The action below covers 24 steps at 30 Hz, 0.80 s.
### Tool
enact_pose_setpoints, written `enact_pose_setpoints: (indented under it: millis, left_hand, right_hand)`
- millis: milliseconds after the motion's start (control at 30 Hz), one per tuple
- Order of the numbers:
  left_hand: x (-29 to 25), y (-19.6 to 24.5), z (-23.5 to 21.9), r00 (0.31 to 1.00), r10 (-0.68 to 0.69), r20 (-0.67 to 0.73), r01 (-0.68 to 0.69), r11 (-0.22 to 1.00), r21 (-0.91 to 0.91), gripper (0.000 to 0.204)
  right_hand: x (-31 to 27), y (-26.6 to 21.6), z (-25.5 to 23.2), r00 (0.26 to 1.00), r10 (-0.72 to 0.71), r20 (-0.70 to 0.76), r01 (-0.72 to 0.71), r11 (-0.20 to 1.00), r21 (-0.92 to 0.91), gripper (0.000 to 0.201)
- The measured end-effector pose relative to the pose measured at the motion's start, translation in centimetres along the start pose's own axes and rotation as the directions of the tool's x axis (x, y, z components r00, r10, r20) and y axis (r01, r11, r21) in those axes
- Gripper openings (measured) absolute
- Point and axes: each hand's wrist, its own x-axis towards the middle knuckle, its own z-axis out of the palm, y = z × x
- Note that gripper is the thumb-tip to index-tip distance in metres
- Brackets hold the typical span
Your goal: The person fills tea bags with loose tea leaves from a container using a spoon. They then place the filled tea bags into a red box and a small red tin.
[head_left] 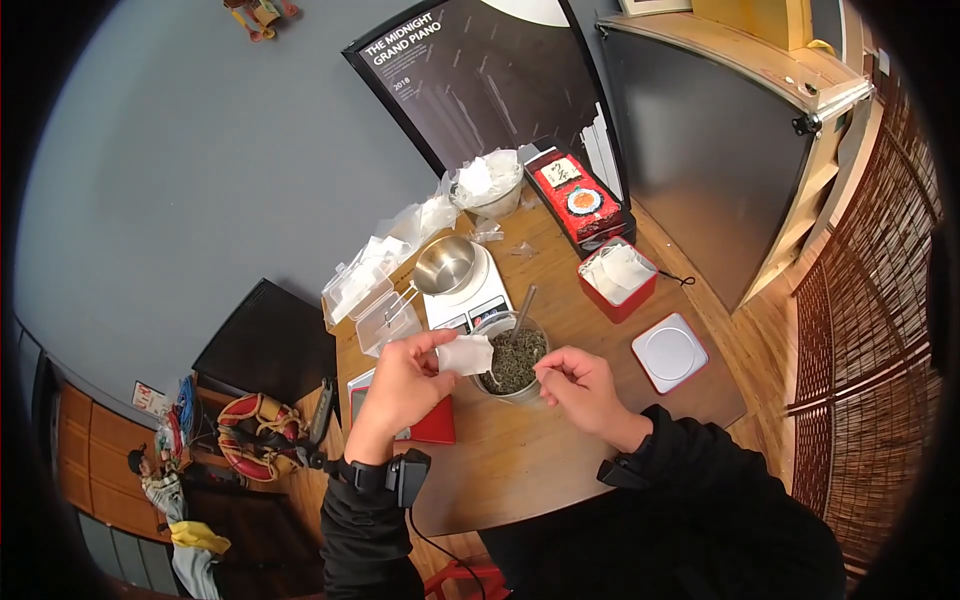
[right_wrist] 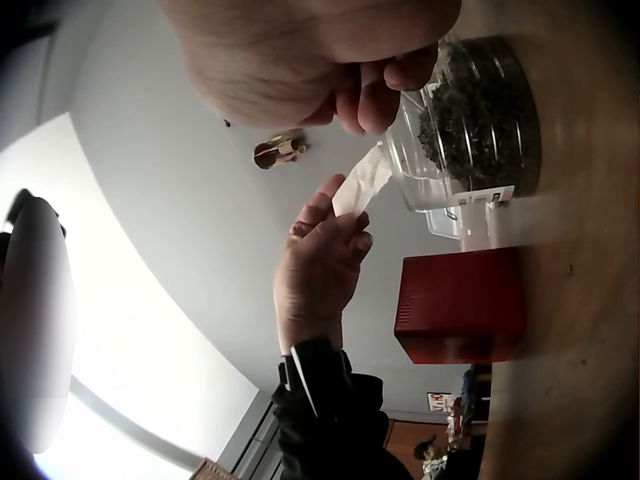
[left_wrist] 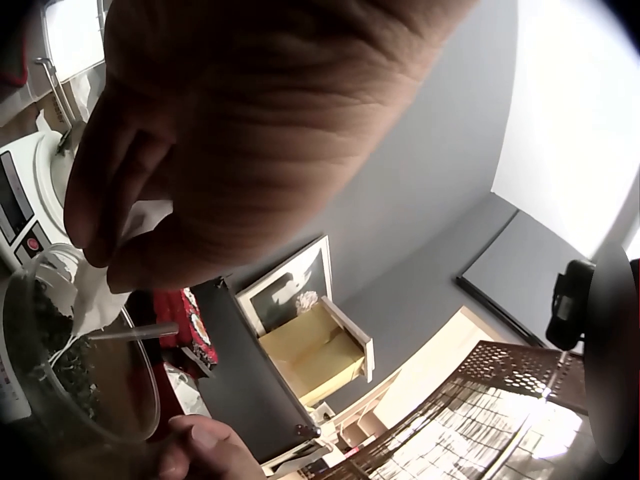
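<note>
My left hand (head_left: pixel 405 385) pinches a small white tea bag (head_left: pixel 465 355) between thumb and fingers, at the left rim of a clear plastic jar (right_wrist: pixel 410 165). A thin string (left_wrist: pixel 62 350) hangs from the bag over the jar's mouth. Dried tea leaves (head_left: pixel 515 362) fill part of the jar, and a metal spoon handle (head_left: pixel 526 305) leans out of its far side. On the jar's right side is my right hand (head_left: pixel 585 392), fingers curled and thumb against the index finger; nothing shows between them.
Behind the jar stands a white kitchen scale (head_left: pixel 487 280) with a steel bowl (head_left: pixel 440 262) on it. A red tin (head_left: pixel 612 300) of white bags and its lid (head_left: pixel 670 352) are to the right. Another red box (head_left: pixel 432 425) sits beside my left wrist. A red tea packet (head_left: pixel 578 195) lies farther back.
</note>
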Motion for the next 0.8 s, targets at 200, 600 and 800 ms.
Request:
enact_pose_setpoints:
  millis: [200,600,800]
  left_hand:
    - [-2.1,-1.6,0.6,0.997,0.020,-0.068,-0.030,0.990,-0.141,0.051]
    - [-3.4,-4.0,2.0,0.964,0.082,-0.251,-0.177,0.905,-0.388,0.058]
    - [-5.3,-2.8,4.9,0.865,0.106,-0.490,-0.405,0.723,-0.559,0.059]
  right_hand:
    - [0.0,0.3,0.0,1.000,-0.017,-0.008,0.016,0.999,-0.030,0.010]
    - [0.1,0.8,0.0,0.999,-0.043,-0.007,0.042,0.998,-0.052,0.009]
    - [-0.2,0.5,0.5,0.997,-0.061,0.037,0.065,0.991,-0.120,0.015]
